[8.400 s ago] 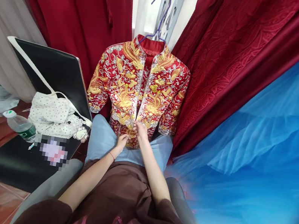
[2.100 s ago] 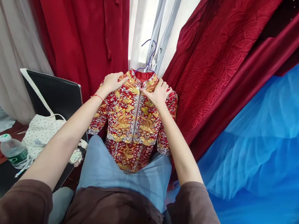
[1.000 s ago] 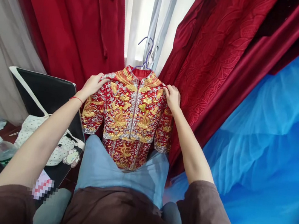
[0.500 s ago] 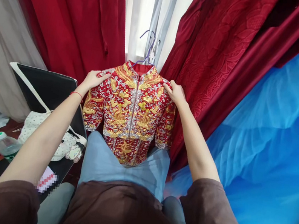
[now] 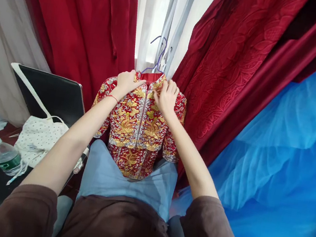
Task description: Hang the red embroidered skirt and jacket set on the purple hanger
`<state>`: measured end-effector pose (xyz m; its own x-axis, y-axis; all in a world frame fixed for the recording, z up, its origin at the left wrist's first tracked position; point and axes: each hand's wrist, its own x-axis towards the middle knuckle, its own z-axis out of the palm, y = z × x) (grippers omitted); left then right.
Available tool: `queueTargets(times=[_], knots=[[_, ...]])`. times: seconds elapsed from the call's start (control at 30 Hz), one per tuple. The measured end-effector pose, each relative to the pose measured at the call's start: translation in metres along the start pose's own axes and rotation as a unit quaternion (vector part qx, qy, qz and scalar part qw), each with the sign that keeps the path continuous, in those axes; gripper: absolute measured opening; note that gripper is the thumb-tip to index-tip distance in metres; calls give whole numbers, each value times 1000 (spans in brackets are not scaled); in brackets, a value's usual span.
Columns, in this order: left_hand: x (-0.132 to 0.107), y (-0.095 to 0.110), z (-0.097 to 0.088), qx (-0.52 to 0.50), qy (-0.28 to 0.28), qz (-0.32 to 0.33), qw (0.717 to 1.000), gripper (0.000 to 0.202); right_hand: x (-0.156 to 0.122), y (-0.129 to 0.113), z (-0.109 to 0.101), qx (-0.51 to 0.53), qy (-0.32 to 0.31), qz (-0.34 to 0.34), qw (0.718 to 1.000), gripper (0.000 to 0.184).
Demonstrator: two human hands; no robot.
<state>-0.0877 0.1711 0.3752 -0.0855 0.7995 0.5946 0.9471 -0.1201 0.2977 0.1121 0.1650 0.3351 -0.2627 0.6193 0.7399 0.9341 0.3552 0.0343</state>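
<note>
A red jacket (image 5: 154,122) with dense gold and silver embroidery hangs upright in front of my lap, on a purple hanger (image 5: 160,56) whose hook rises above the collar. My left hand (image 5: 126,83) grips the jacket beside the left of the collar, its thumb stretched toward the front opening. On the collar's right side, my right hand (image 5: 167,96) has its fingers bent on the cloth; part of the grip is hidden. Below the jacket's hem shows a matching embroidered red piece (image 5: 131,161), touching my blue trousers.
Left of me, a black chair (image 5: 49,94) bears a dotted white bag (image 5: 35,138) and a green-capped water bottle (image 5: 4,155). Red garments (image 5: 81,12) hang ahead on both sides. Blue tulle (image 5: 282,188) fills the right. Pale curtains (image 5: 6,28) stand at far left.
Both my hands have moved inward from the jacket's shoulders to the two sides of its collar. The jacket stays on its hanger, with its shoulders slightly lower in view.
</note>
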Motion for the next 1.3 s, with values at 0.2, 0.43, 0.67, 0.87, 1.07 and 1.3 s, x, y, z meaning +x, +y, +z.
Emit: queueTargets(times=[0.2, 0.43, 0.67, 0.87, 1.07, 1.3], knots=[[-8, 1, 4, 39, 16, -3, 999, 62, -16, -24, 20, 27, -32, -89, 995, 50], [-11, 4, 1, 43, 10, -4, 999, 59, -15, -18, 20, 30, -59, -127, 990, 53], [-12, 5, 4, 56, 26, 4, 998, 63, -8, -30, 6, -1, -25, -140, 990, 50], [-15, 8, 3, 83, 28, -2, 996, 65, -10, -36, 14, -30, 28, -131, 991, 41], [-15, 7, 4, 74, 38, 4, 997, 63, -10, -31, 16, -29, 36, -137, 990, 42], [-14, 5, 6, 69, 46, 4, 997, 62, -15, -29, 16, -42, 22, -193, 980, 41]])
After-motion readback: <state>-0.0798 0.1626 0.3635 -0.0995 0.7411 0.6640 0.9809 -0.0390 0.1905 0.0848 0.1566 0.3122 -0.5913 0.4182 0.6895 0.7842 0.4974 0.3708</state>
